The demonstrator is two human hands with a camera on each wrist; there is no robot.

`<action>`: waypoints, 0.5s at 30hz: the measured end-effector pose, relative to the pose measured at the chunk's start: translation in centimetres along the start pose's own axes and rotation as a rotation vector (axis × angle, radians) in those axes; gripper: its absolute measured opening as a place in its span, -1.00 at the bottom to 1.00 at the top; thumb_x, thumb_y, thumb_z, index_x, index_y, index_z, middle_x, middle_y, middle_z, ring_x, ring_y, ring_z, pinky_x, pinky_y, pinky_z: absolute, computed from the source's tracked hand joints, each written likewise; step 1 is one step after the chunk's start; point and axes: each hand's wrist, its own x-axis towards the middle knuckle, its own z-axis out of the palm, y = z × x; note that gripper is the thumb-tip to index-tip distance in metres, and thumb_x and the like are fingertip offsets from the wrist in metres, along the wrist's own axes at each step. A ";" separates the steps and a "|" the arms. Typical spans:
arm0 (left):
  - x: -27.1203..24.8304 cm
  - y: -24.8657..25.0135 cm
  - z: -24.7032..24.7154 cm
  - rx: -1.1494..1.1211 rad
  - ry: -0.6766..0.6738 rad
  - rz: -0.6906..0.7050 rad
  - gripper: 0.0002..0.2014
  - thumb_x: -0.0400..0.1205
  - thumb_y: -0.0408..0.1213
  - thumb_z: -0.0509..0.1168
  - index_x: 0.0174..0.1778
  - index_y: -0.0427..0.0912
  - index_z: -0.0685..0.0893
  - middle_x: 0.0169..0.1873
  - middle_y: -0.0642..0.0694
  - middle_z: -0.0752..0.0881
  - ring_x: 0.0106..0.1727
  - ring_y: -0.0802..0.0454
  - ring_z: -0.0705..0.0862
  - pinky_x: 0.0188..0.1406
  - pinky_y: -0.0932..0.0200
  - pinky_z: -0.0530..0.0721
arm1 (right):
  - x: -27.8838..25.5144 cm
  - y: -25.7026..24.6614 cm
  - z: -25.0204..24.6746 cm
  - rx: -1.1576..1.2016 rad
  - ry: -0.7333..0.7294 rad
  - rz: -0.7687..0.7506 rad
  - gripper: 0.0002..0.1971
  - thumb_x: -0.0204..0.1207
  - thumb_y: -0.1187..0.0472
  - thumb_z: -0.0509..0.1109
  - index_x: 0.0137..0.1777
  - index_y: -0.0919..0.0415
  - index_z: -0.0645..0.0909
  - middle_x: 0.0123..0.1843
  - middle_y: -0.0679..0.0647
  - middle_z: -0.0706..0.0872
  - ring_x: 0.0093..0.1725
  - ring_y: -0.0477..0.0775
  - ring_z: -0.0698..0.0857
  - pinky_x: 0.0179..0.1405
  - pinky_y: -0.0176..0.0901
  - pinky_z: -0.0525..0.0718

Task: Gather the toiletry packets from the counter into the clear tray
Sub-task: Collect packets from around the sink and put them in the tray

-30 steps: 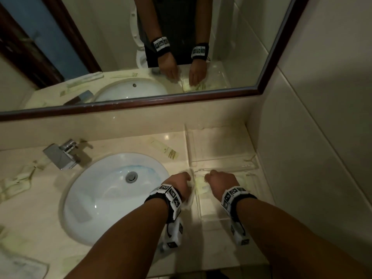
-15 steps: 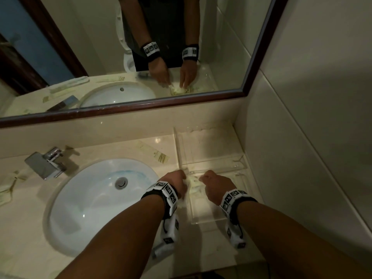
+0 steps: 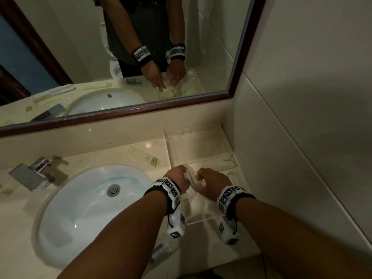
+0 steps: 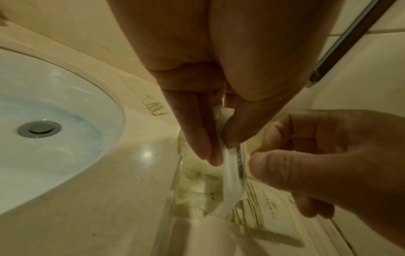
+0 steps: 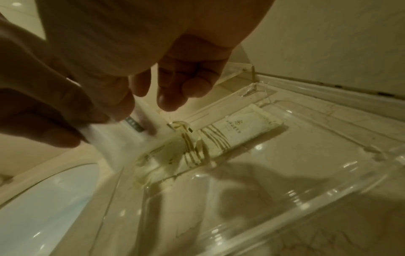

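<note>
The clear tray (image 3: 203, 222) sits on the counter right of the sink, against the wall. Both hands hover over its far left corner. My left hand (image 3: 178, 178) pinches a white packet (image 4: 232, 176) between thumb and fingers (image 4: 197, 138). My right hand (image 3: 211, 184) pinches the same packet (image 5: 122, 140) from the other side with its thumb. Cream packets with gold stripes (image 5: 236, 128) lie in the tray (image 5: 328, 190) below the hands. One more striped packet (image 3: 145, 156) lies on the counter behind the sink.
A white sink (image 3: 90, 208) with a chrome faucet (image 3: 32, 176) fills the left. A second clear tray (image 3: 197, 146) stands behind the first one. More packets (image 3: 5, 191) lie at the far left edge. The tiled wall (image 3: 291, 158) closes the right side; a mirror hangs above.
Both hands have stayed at the tray's far left corner and risen slightly. The white packet now shows held between them. The head view has shifted to the right.
</note>
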 end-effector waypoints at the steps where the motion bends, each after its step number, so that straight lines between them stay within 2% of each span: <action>1: 0.1 0.1 0.1 -0.012 0.004 -0.003 -0.55 0.53 -0.26 0.38 0.36 0.00 0.54 0.11 -0.12 0.75 -0.09 -0.08 0.80 -0.11 0.03 0.83 | -0.2 -0.2 -0.1 0.005 -0.014 -0.008 -0.72 0.44 -0.23 0.40 0.04 -0.17 0.48 0.10 -0.13 0.61 0.00 0.02 0.67 0.02 -0.07 0.62; 4: 0.4 0.6 0.5 -0.068 0.008 -0.033 -0.70 0.53 -0.26 0.36 0.17 -0.05 0.55 -0.06 -0.13 0.76 -0.11 -0.13 0.80 -0.06 -0.06 0.82 | -0.9 -0.6 -0.1 -0.018 -0.070 -0.018 -0.60 0.33 -0.29 0.46 0.03 -0.18 0.43 0.20 -0.11 0.50 -0.06 0.04 0.66 -0.04 -0.09 0.62; 6: 0.5 1.0 0.7 -0.079 0.016 -0.038 -0.85 0.56 -0.17 0.35 -0.01 -0.05 0.54 -0.12 -0.12 0.75 -0.17 -0.12 0.78 -0.12 0.01 0.80 | -1.1 -0.7 0.1 -0.029 -0.072 0.002 -0.55 0.30 -0.31 0.48 0.04 -0.16 0.40 0.23 -0.10 0.44 -0.10 0.04 0.65 -0.04 -0.06 0.64; 8: 0.5 1.3 0.8 -0.089 0.030 -0.023 -0.86 0.59 -0.12 0.36 -0.13 -0.06 0.53 -0.17 -0.10 0.73 -0.25 -0.05 0.74 -0.27 0.14 0.72 | -1.1 -0.7 0.4 -0.035 -0.036 0.025 -0.49 0.29 -0.32 0.49 0.09 -0.10 0.40 0.25 -0.06 0.42 -0.05 0.06 0.67 0.01 0.02 0.68; 11: 0.2 1.5 0.9 -0.101 0.030 0.009 -0.76 0.61 -0.12 0.38 -0.31 -0.03 0.49 -0.36 0.00 0.62 -0.39 0.12 0.57 -0.49 0.24 0.43 | -1.1 -0.3 0.6 -0.048 0.006 0.049 -0.45 0.34 -0.29 0.49 0.18 -0.04 0.41 0.31 -0.01 0.39 0.04 0.10 0.69 0.05 0.07 0.70; 12: 0.2 1.6 1.1 -0.108 0.020 0.016 -0.76 0.60 -0.13 0.39 -0.33 -0.01 0.49 -0.37 0.00 0.62 -0.40 0.12 0.57 -0.49 0.25 0.43 | -1.2 -0.2 0.7 -0.056 0.003 0.053 -0.46 0.36 -0.25 0.48 0.22 -0.02 0.41 0.35 -0.01 0.37 0.04 0.12 0.70 0.04 0.06 0.70; 15: 0.2 1.7 1.7 -0.129 -0.050 0.021 -0.86 0.62 -0.17 0.38 -0.22 -0.03 0.56 -0.29 -0.06 0.72 -0.33 0.04 0.70 -0.32 0.20 0.65 | -1.3 0.4 0.7 -0.080 0.010 0.042 -0.47 0.42 -0.13 0.48 0.31 0.03 0.42 0.44 0.01 0.35 0.01 0.18 0.73 -0.04 0.01 0.68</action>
